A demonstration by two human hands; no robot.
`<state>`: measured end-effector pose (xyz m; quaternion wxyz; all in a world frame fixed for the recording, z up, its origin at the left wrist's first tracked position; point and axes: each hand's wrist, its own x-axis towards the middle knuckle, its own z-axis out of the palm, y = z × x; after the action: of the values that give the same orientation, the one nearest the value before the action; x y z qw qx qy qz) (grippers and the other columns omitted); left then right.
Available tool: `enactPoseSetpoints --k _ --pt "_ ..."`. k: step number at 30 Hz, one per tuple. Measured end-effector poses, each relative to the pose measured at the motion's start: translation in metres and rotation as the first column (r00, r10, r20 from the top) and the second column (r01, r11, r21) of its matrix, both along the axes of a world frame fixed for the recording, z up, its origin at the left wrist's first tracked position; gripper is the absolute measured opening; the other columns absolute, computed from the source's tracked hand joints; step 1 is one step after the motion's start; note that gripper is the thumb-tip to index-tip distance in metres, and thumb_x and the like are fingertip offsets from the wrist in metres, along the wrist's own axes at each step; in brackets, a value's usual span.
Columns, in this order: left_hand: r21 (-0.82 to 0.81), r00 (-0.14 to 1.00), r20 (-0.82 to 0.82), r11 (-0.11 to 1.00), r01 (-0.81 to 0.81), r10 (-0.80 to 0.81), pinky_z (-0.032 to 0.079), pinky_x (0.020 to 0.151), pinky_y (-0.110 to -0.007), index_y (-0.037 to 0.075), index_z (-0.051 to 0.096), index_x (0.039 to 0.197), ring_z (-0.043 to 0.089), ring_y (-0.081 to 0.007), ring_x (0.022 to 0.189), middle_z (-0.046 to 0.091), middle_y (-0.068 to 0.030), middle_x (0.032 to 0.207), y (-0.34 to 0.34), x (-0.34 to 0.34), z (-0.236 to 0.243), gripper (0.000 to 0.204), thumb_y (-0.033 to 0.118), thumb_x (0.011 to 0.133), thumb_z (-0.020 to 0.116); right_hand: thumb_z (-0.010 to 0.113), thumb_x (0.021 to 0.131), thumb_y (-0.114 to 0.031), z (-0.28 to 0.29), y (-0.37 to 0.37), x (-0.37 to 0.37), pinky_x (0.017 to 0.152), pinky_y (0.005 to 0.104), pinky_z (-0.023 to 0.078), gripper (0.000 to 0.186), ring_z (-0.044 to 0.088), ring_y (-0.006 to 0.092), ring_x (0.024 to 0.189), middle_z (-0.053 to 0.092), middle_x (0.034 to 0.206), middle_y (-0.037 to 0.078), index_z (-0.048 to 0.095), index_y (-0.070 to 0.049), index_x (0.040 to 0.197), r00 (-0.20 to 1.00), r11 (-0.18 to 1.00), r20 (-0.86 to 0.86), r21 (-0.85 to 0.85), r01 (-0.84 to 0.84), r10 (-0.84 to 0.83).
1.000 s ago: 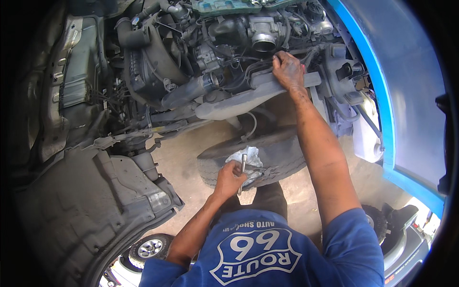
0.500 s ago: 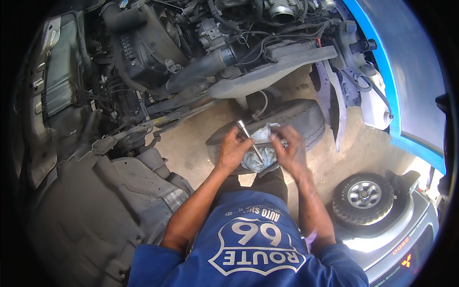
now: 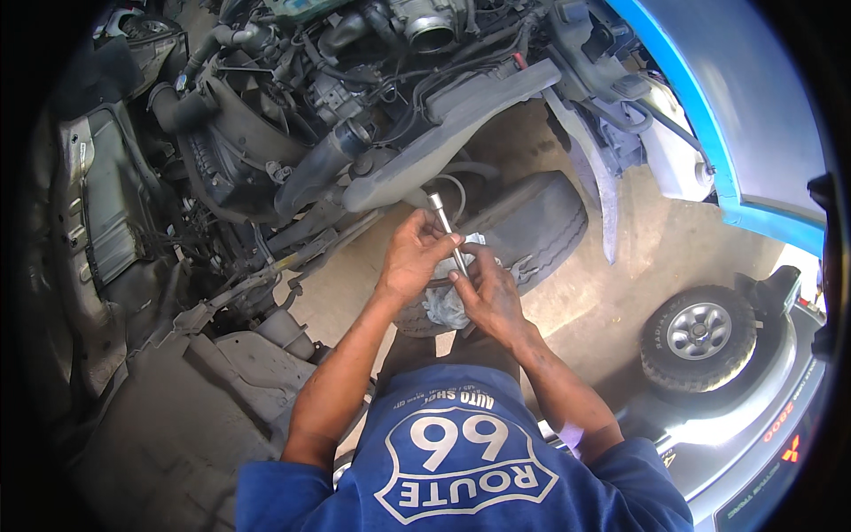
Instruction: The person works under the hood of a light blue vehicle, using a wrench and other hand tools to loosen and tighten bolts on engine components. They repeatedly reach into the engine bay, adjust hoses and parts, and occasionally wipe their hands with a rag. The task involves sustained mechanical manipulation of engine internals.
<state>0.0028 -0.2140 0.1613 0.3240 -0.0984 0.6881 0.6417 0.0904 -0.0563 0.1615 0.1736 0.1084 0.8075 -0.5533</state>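
Observation:
A slim chrome socket tool [image 3: 436,204] is tilted between my hands, its wider end upward. My left hand [image 3: 410,259] grips its shaft with thumb and fingers, and my right hand [image 3: 490,297] holds it lower down, thumb along the metal. Just behind them, a crumpled pale rag [image 3: 446,308], partly hidden by my fingers, rests on a worn black tyre [image 3: 538,217] beneath the front of a vehicle.
An exposed engine bay [image 3: 337,97] fills the upper view, with a dark panel [image 3: 195,417] at lower left. A blue-edged body panel [image 3: 771,124] and white reservoir [image 3: 674,151] are at right. A spare wheel [image 3: 698,337] lies on a silver bumper at lower right.
My right hand came down from the engine bay to the tool beside my left hand. Both have since shifted slightly upward with the tool, now closer together. The view has shifted too.

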Motion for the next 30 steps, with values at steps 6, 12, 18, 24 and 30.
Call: enactPoseSetpoints --k 6,12,18,24,30 --pt "-0.527 0.541 -0.810 0.683 -0.505 -0.225 0.051 0.069 -0.036 0.002 0.067 0.095 0.062 -0.0215 0.074 0.062 -0.0094 0.086 -0.042 -0.092 0.012 0.015 0.014 0.091 0.075 0.055 0.104 -0.018 -0.004 0.048 -0.006 0.076 0.0563 0.050 0.021 0.066 0.0506 0.089 0.068 0.090 0.029 0.055 0.000 0.114 0.995 0.989 -0.091 0.144 -0.036 0.050" --pt "-0.619 0.690 -0.715 0.556 -0.554 -0.108 0.051 0.067 -0.037 0.004 0.071 0.095 0.061 -0.0219 0.066 0.063 -0.0072 0.071 -0.068 -0.155 -0.008 0.023 0.026 0.091 0.074 0.056 0.103 -0.018 0.008 0.101 0.021 0.072 0.0536 0.050 0.020 0.067 0.0481 0.085 0.067 0.088 0.027 0.058 -0.001 0.114 0.999 0.988 -0.032 0.148 0.042 -0.037" --pt "-0.591 0.636 -0.768 0.459 -0.663 -0.071 0.054 0.068 -0.040 0.005 0.072 0.094 0.068 -0.0297 0.067 0.069 -0.0122 0.072 -0.074 -0.167 -0.025 0.022 0.026 0.087 0.074 0.057 0.103 -0.016 0.018 0.104 0.020 0.068 0.0524 0.051 0.017 0.067 0.0472 0.079 0.067 0.083 0.026 0.059 -0.001 0.109 0.998 0.982 -0.043 0.185 0.046 -0.039" --pt "-0.559 0.568 -0.815 0.410 -0.721 -0.114 0.053 0.067 -0.044 0.007 0.070 0.089 0.068 -0.0312 0.068 0.069 -0.0112 0.072 -0.074 -0.166 -0.034 0.018 0.025 0.086 0.072 0.058 0.102 -0.016 0.023 0.079 -0.015 0.071 0.0529 0.051 0.017 0.067 0.0485 0.082 0.068 0.088 0.027 0.058 0.000 0.106 0.995 0.981 -0.094 0.192 -0.005 0.024" --pt "-0.574 0.558 -0.812 0.397 -0.716 -0.170 0.053 0.067 -0.046 0.008 0.069 0.089 0.069 -0.0350 0.071 0.070 -0.0118 0.073 -0.074 -0.172 -0.040 0.017 0.025 0.087 0.070 0.058 0.101 -0.016 0.040 0.058 -0.053 0.074 0.0533 0.052 0.019 0.067 0.0483 0.086 0.068 0.089 0.027 0.059 0.002 0.108 0.986 0.985 -0.142 0.137 0.108 -0.089"
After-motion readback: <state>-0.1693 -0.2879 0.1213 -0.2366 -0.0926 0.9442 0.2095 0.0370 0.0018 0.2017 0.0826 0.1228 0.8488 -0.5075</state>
